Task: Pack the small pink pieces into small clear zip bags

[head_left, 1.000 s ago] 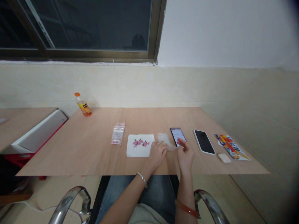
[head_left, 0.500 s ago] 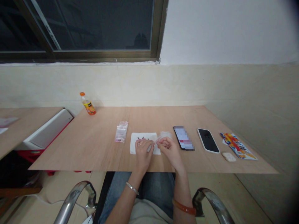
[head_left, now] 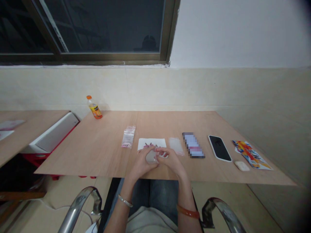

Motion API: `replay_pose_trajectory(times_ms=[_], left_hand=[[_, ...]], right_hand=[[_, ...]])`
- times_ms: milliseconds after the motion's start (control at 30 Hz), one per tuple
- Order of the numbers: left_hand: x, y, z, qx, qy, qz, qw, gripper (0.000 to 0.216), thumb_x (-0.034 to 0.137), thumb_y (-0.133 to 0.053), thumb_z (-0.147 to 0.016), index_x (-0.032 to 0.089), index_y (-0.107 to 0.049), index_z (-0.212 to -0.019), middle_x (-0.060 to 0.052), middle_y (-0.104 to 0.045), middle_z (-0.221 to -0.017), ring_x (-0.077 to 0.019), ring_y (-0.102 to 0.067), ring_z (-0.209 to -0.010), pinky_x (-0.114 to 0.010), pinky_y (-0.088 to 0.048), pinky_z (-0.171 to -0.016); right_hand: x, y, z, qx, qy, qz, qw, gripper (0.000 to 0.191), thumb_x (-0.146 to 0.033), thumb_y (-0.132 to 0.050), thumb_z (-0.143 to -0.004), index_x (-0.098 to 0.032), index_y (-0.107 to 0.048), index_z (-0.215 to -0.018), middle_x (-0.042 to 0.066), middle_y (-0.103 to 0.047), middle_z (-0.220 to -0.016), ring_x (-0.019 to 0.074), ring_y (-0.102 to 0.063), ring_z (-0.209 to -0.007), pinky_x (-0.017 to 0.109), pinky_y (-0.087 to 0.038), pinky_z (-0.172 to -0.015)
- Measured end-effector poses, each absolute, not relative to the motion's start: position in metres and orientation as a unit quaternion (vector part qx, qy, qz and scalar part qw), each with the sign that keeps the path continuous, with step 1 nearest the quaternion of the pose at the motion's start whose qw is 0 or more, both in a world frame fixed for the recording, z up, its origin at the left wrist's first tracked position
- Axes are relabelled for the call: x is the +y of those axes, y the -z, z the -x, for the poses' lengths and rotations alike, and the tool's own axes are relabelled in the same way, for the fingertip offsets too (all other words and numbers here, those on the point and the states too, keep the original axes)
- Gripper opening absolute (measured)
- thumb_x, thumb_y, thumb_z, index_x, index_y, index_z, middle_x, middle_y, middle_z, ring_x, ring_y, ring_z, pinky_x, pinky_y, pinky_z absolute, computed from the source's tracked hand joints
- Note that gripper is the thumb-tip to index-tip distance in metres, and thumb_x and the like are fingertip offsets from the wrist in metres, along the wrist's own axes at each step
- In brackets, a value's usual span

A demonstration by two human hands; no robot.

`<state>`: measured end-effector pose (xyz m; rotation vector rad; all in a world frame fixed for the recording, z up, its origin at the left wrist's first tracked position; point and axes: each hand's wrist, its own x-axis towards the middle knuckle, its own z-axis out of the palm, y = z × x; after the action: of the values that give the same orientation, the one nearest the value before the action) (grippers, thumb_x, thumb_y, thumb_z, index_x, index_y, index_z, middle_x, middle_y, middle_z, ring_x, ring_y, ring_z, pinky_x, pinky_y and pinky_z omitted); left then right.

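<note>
Between my two hands is a small clear plastic bag (head_left: 151, 156), held above the near part of a white sheet of paper (head_left: 141, 142). The fingers of my left hand (head_left: 141, 162) are closed on the bag's left side. My right hand (head_left: 173, 160) pinches its right edge between thumb and fingers. Several small dark pink pieces (head_left: 151, 144) lie on the paper, just beyond my fingertips; too small to name. To the right of the paper lies a pile of clear plastic bags (head_left: 176, 146). Left of the paper is a stack of clear bags with pink edges (head_left: 128, 137).
A phone with a lit, blurred screen (head_left: 193, 145), a white-cased phone (head_left: 219, 148), a small white case (head_left: 242, 166) and a colourful packet (head_left: 252, 154) lie on the right. An orange drink bottle (head_left: 95, 108) stands at the back left of the wooden table (head_left: 85, 152).
My right hand has moved left, off the pile of clear bags, which now shows fully. Both hands have come lower and nearer to me, with the small bag between them. The view has shifted slightly.
</note>
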<state>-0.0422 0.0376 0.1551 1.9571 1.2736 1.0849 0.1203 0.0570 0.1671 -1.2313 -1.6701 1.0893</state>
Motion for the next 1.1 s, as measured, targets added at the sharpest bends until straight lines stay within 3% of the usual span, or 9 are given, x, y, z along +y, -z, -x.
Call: replay_pose_trajectory(times_ms=[200,400,533,700,967,1100], left_hand=[[0.038,-0.154,0.047,0.482,-0.423,-0.71,0.292,0.062,0.02,-0.078,-0.057,0.023,-0.055,-0.115,-0.008,-0.059,-0.118,-0.0262,-0.051,-0.112,-0.046,-0.035,-0.098],[0.04,-0.161,0.061,0.521,-0.421,-0.704,0.236,0.047,0.019,-0.074,-0.062,0.022,-0.057,-0.106,-0.005,-0.056,-0.108,-0.0236,-0.051,-0.106,-0.04,-0.04,-0.093],[0.039,-0.162,0.07,0.57,-0.422,-0.678,0.192,0.047,0.024,-0.074,-0.062,0.023,-0.057,-0.106,-0.004,-0.05,-0.104,-0.023,-0.049,-0.105,-0.039,-0.041,-0.091],[0.04,-0.159,0.074,0.576,-0.413,-0.671,0.218,0.048,0.024,-0.073,-0.063,0.022,-0.054,-0.108,-0.003,-0.053,-0.099,-0.0194,-0.052,-0.089,-0.035,-0.045,-0.08],[0.042,-0.149,0.07,0.579,-0.432,-0.65,0.235,0.052,0.025,-0.075,-0.059,0.018,-0.049,-0.103,-0.003,-0.053,-0.095,-0.0177,-0.051,-0.084,-0.032,-0.043,-0.077],[0.044,-0.135,0.07,0.583,-0.441,-0.626,0.273,0.055,0.027,-0.075,-0.058,0.018,-0.045,-0.104,-0.001,-0.051,-0.09,-0.017,-0.052,-0.082,-0.031,-0.042,-0.075]], right_hand=[[0.058,-0.17,-0.117,-0.682,-0.41,0.465,0.389,0.027,-0.023,-0.062,-0.066,-0.019,-0.068,-0.092,0.005,-0.068,-0.092,0.0167,-0.058,-0.079,0.027,-0.042,-0.067],[0.072,-0.145,-0.118,-0.628,-0.302,0.557,0.452,0.023,-0.034,-0.055,-0.075,-0.017,-0.07,-0.079,0.006,-0.069,-0.075,0.0161,-0.056,-0.062,0.026,-0.039,-0.056],[0.074,-0.121,-0.112,-0.599,-0.21,0.689,0.35,0.027,-0.038,-0.054,-0.077,-0.018,-0.07,-0.084,0.009,-0.069,-0.07,0.0186,-0.059,-0.057,0.026,-0.034,-0.049],[0.074,-0.11,-0.096,-0.609,-0.122,0.727,0.293,0.031,-0.044,-0.057,-0.078,-0.019,-0.071,-0.09,0.014,-0.071,-0.082,0.0232,-0.065,-0.071,0.027,-0.038,-0.054],[0.075,-0.103,-0.092,-0.61,-0.145,0.722,0.292,0.032,-0.044,-0.051,-0.082,-0.021,-0.07,-0.094,0.014,-0.071,-0.087,0.0226,-0.064,-0.074,0.029,-0.041,-0.06],[0.079,-0.111,-0.095,-0.59,-0.204,0.691,0.365,0.033,-0.044,-0.052,-0.08,-0.018,-0.071,-0.088,0.01,-0.069,-0.075,0.0185,-0.06,-0.063,0.026,-0.038,-0.053]])
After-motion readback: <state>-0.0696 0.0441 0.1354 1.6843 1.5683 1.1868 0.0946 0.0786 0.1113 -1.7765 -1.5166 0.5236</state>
